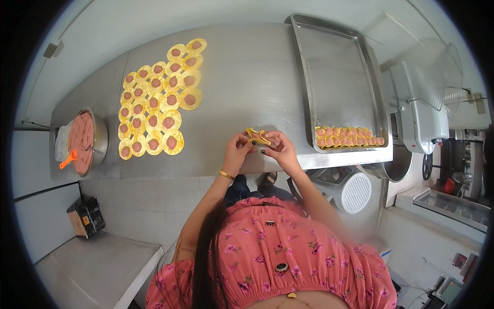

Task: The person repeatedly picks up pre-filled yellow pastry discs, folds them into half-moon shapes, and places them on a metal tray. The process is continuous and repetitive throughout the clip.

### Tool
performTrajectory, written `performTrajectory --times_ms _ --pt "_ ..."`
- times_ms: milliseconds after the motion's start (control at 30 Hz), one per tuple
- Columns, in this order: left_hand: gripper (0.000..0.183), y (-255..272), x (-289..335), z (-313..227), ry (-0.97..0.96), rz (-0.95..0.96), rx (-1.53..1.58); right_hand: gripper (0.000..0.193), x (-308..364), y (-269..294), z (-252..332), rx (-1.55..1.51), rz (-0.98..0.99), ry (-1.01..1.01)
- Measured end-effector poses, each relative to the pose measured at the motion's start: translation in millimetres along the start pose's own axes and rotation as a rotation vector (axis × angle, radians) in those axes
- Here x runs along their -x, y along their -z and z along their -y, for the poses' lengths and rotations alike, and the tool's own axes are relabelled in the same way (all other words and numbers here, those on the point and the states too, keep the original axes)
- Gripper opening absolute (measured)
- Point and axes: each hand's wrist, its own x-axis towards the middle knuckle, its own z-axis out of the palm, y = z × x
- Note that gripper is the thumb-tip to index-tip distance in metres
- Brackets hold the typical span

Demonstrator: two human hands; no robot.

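Between my two hands, just above the near edge of the steel table (231, 67), is a yellow dumpling wrapper (258, 136) with its rim gathered into a star shape. My left hand (239, 146) pinches its left side, and my right hand (281, 147) pinches the right side. Any filling inside it is mostly hidden by the folds. To the left lie several flat round yellow wrappers (153, 121) in rows, each with a ball of pink meat filling on it. Finished open-topped dumplings (350, 137) stand in rows along the near end of a metal tray (307, 82) on the right.
A steel bowl (101, 139) of pink meat filling (81, 134) with an orange-handled utensil (68, 158) stands at the left end. Beyond the tray is a white machine (419, 105). A grey device with a perforated round face (356, 192) sits below the table's right part.
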Motion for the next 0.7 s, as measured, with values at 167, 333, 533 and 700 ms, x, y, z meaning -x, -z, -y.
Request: performTrajectory --times_ms 167,333,533,700 --pt "0.020 -5.1 15.6 -10.2 -0.057 0.062 0.130 0.024 -1.0 15.5 -3.6 0.354 -0.128 -0.092" --pt "0.021 -2.7 8.0 -4.1 -0.081 0.013 -0.230 0.024 -6.1 21.7 -5.8 0.753 -0.126 -0.142" --pt "0.012 -1.8 5.5 5.9 -0.271 0.035 -0.573 0.035 6.5 11.7 7.5 1.025 0.032 0.113" --pt "0.016 -5.9 4.3 0.4 -0.392 0.147 -0.744 0.037 7.2 9.3 7.6 1.001 0.014 0.089"
